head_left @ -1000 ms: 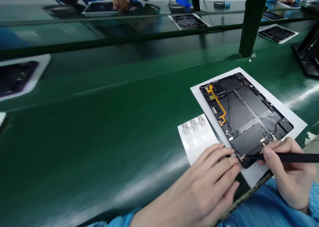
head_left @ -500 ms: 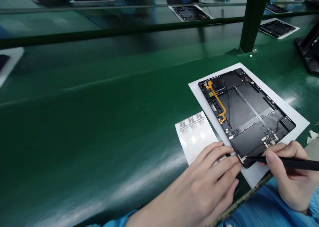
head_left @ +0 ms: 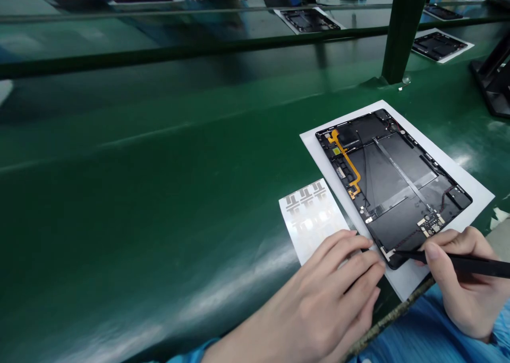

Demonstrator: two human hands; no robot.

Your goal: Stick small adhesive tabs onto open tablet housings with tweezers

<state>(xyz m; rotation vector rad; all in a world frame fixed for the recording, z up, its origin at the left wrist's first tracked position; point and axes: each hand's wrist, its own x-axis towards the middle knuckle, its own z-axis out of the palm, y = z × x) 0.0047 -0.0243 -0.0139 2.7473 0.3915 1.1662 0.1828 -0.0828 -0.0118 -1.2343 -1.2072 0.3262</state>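
An opened black tablet (head_left: 392,179) with an orange flex cable lies on a white sheet (head_left: 476,190) on the green belt. My right hand (head_left: 464,286) grips a thin black stick tool (head_left: 458,261), whose tip touches the tablet's near corner. My left hand (head_left: 322,310) rests flat beside that corner, fingers stretched out, fingertips at the tablet's edge and over the lower end of a glossy sticker sheet (head_left: 311,217).
The green conveyor belt (head_left: 159,193) runs leftward. A dark green post (head_left: 402,28) stands behind the tablet. More open tablets on white sheets (head_left: 308,18) lie on the far lane. A black stand (head_left: 494,81) sits at the right edge. Other people's blue sleeves show at the top.
The view has shifted slightly; the white sheet at the far left has slid out of sight. Both hands and the stick tool stay at the tablet's near corner.
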